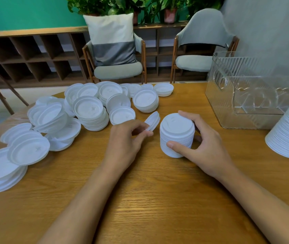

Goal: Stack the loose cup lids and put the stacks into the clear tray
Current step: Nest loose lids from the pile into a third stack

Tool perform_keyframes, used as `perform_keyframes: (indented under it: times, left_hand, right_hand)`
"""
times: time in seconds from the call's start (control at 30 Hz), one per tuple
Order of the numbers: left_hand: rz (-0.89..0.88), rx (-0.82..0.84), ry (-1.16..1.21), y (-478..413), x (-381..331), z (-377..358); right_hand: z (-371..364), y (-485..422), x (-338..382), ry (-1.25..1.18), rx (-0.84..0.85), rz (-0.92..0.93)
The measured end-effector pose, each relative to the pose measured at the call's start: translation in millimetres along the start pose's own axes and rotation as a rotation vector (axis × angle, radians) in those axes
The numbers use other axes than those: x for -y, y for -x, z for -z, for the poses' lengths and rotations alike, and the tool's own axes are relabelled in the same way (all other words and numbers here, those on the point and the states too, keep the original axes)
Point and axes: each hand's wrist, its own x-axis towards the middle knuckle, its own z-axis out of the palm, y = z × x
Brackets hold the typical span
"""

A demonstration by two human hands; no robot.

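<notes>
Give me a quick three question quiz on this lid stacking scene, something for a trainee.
1. True or false: the clear tray already holds lids.
2. The left hand pinches: A) a tilted lid; B) a paper cup; C) nothing.
3. Which hand grips the upright lid stack standing on the table?
Key: 1 false, no lids show in it; 2 A; 3 the right hand.
</notes>
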Motion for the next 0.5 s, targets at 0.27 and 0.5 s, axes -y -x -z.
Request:
perform_keyframes:
  times: [0.27, 0.5]
  left_hand:
    - [-0.008, -0.147, 0.18, -1, -6, 1]
    - [0.181, -0.216, 0.524, -3, -16, 7]
  right_hand:
    - [0, 1, 2, -0.008, 0.011, -0.003]
    - [-1, 4, 7, -0.029, 0.043, 0.0]
